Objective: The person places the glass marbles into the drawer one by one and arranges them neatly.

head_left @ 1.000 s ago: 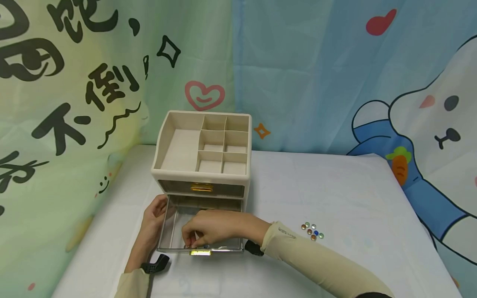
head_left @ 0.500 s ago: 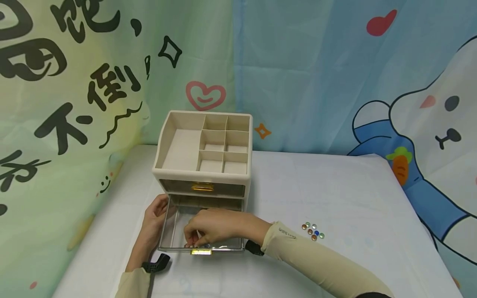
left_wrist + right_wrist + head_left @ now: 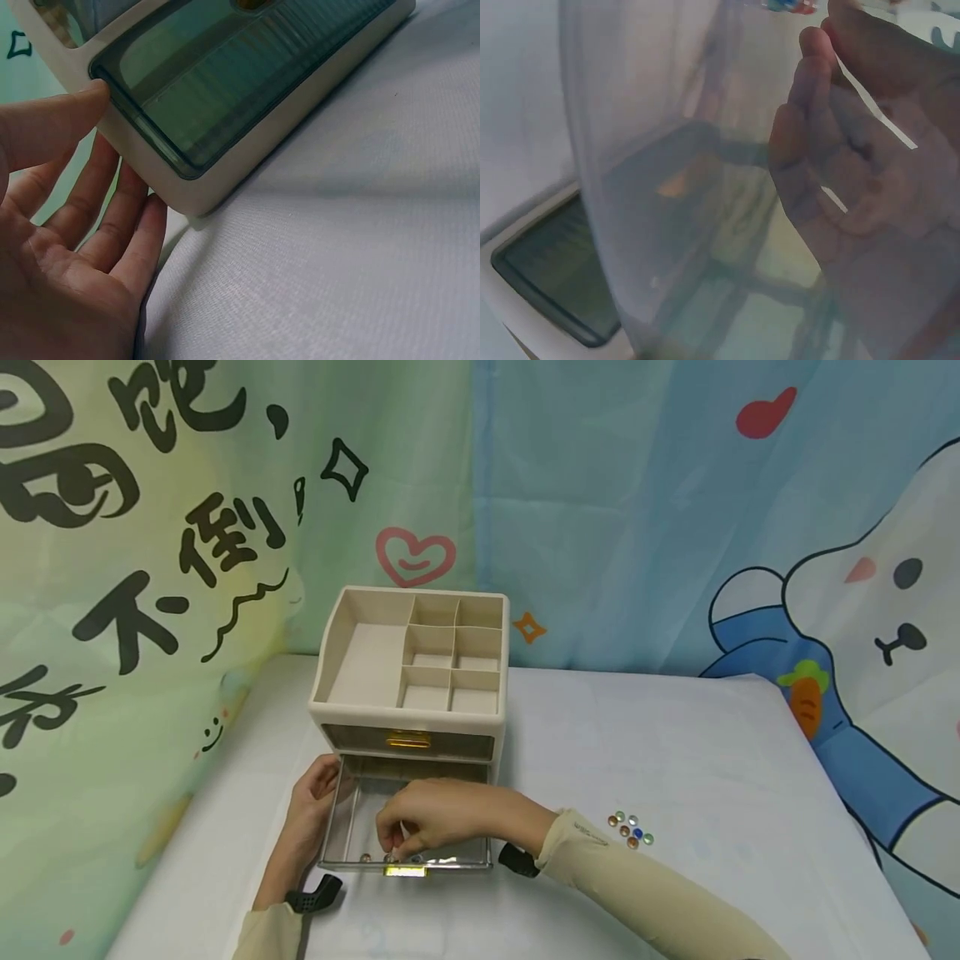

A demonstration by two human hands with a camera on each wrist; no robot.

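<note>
A cream storage box (image 3: 408, 718) has its lower clear drawer (image 3: 352, 827) pulled out at the front. My left hand (image 3: 315, 795) steadies the box's left side; in the left wrist view its thumb (image 3: 94, 97) touches the front corner and the fingers (image 3: 112, 214) lie straight along the side. My right hand (image 3: 431, 817) reaches into the drawer with fingertips down near the front wall. A small brown glass gem (image 3: 365, 858) lies left of the fingertips, and others lie beside and under them. In the right wrist view a blue and red gem cluster (image 3: 789, 6) shows beyond the fingers. Whether they pinch a gem I cannot tell.
Several coloured glass gems (image 3: 632, 843) lie in a group on the white cloth (image 3: 675, 752) to the right. Above the open drawer is a shut drawer (image 3: 408, 741) with a gold handle. The top tray (image 3: 360, 660) has divided compartments. A printed curtain (image 3: 585, 510) hangs behind.
My right hand has shifted slightly right inside the drawer, and gems left of its fingertips now show more clearly. The left hand has kept its place on the box.
</note>
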